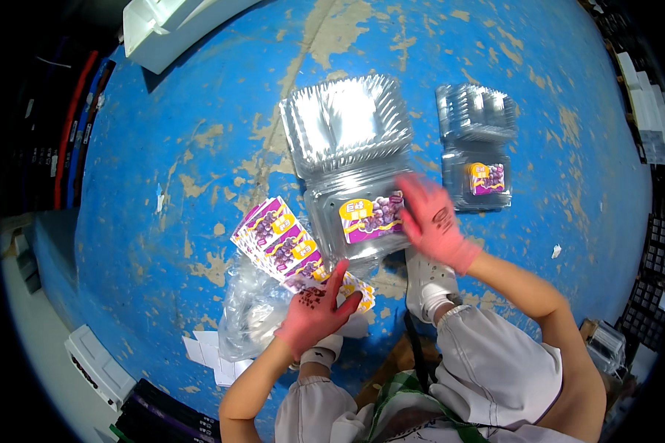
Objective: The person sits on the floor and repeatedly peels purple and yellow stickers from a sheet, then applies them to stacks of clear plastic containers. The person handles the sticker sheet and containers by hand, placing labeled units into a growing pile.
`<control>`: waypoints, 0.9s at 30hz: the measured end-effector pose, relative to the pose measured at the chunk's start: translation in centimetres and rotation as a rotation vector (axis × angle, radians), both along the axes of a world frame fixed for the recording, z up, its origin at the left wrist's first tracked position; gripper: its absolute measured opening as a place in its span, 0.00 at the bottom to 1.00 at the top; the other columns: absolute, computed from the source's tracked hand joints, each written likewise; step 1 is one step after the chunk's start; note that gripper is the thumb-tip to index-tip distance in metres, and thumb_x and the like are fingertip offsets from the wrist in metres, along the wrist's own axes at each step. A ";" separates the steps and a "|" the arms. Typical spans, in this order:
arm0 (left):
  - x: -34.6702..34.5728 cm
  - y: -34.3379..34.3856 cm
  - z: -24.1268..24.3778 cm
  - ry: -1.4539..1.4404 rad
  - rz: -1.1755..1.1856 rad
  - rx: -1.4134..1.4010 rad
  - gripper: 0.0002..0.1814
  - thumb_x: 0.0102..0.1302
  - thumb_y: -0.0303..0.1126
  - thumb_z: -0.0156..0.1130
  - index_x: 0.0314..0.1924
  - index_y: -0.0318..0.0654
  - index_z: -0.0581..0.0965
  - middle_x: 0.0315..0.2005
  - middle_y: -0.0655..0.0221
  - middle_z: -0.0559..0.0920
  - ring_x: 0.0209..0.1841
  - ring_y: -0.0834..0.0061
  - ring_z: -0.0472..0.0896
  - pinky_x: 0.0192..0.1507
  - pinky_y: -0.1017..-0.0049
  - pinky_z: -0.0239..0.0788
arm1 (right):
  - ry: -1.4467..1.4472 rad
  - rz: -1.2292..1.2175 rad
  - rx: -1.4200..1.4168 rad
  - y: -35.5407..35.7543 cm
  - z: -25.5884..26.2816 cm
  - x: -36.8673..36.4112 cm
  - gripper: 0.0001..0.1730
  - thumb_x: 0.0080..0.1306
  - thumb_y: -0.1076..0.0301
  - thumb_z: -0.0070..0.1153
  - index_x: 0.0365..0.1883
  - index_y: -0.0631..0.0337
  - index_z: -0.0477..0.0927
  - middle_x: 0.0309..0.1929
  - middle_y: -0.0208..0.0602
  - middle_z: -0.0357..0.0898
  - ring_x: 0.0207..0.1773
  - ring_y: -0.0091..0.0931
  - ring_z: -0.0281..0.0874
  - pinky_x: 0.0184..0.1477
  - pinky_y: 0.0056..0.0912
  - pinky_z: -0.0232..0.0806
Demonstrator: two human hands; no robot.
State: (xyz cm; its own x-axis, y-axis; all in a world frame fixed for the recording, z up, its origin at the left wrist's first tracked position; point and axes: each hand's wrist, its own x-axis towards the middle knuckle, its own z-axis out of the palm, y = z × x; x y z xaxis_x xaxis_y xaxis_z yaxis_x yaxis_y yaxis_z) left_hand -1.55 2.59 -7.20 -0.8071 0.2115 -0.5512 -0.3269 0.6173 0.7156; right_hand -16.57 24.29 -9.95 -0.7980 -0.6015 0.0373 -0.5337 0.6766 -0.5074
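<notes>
A stack of clear plastic clamshell containers (354,124) lies unfolded on the floor before me. On its near panel is a purple and yellow grape label (372,217). My right hand (438,224), in a pink glove and slightly blurred, rests at that label's right edge with fingers spread. My left hand (321,313), gloved alike, is over the lower end of a fanned pile of grape label sheets (280,238). Its thumb and forefinger are apart, and the other fingers are partly hidden. Under the sheets is a crumpled clear plastic bag (249,315).
To the right lies a smaller clamshell stack (476,113) with small grape labels (486,178) on it. White paper pieces (219,354) lie at lower left. A white bin (172,33) stands at the far left on the worn blue floor (532,166). Stacked black trays (662,249) line the right.
</notes>
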 end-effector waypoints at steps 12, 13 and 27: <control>2.5 0.2 -1.9 -0.382 -0.057 0.129 0.34 0.65 0.58 0.46 0.61 0.40 0.64 0.37 0.52 0.81 0.44 0.53 0.79 0.48 0.60 0.67 | 0.045 0.661 0.493 -5.0 2.1 -0.5 0.60 0.40 0.42 0.68 0.68 0.53 0.53 0.69 0.47 0.51 0.72 0.47 0.45 0.70 0.57 0.39; 3.0 0.3 -2.6 -0.311 -0.038 0.137 0.33 0.65 0.56 0.48 0.62 0.40 0.64 0.36 0.53 0.81 0.42 0.55 0.80 0.46 0.63 0.68 | 0.051 0.688 0.462 -4.9 2.4 -0.7 0.60 0.40 0.43 0.69 0.68 0.53 0.53 0.69 0.47 0.52 0.72 0.47 0.45 0.70 0.56 0.39; -0.2 1.0 -0.5 0.181 0.247 0.333 0.30 0.61 0.30 0.62 0.62 0.36 0.64 0.12 0.71 0.70 0.15 0.81 0.67 0.21 0.78 0.58 | 0.127 0.481 0.187 -2.1 5.6 -1.6 0.38 0.50 0.43 0.60 0.53 0.60 0.71 0.51 0.44 0.72 0.54 0.40 0.70 0.61 0.48 0.58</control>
State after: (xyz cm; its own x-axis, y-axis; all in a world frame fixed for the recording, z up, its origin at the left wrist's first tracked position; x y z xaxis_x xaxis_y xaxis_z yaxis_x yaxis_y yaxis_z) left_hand -1.76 3.60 -7.75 -0.9328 0.1425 -0.3310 -0.2868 0.2628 0.9212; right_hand -18.15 22.20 -4.35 -0.4266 -0.9040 -0.0271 -0.8554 0.4131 -0.3127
